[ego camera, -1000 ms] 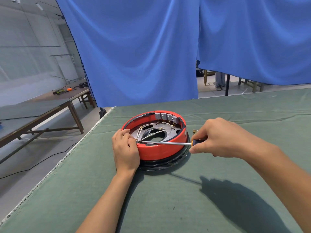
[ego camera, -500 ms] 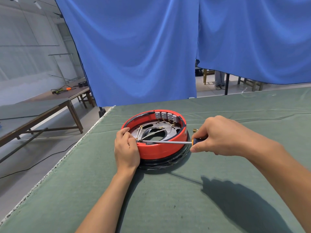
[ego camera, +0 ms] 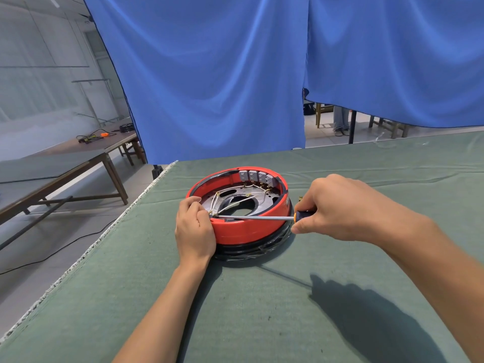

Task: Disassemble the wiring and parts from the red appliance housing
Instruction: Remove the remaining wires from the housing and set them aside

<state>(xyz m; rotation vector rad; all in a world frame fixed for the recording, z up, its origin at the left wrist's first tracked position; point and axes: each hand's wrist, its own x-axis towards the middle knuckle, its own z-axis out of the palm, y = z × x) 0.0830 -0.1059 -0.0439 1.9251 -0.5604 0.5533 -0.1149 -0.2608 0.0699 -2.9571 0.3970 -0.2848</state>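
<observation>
Most of the screwdriver [ego camera: 255, 218] handle is hidden inside the right hand [ego camera: 337, 205], and only a small black and orange bit is seen. The tip is covered where it meets the left hand [ego camera: 195, 227] at the near rim of the red housing [ego camera: 243, 230]. The housing's left side wall is hidden behind that hand. What the tip touches cannot be told. A small brass part [ego camera: 300, 198] just right of the housing is mostly hidden by the right hand. The white wires [ego camera: 230, 195] inside are too thin to follow. Both arms are cut off by the bottom edge. Far behind the housing, a person's legs [ego camera: 340, 119] are cut off by the blue curtain [ego camera: 222, 74].
</observation>
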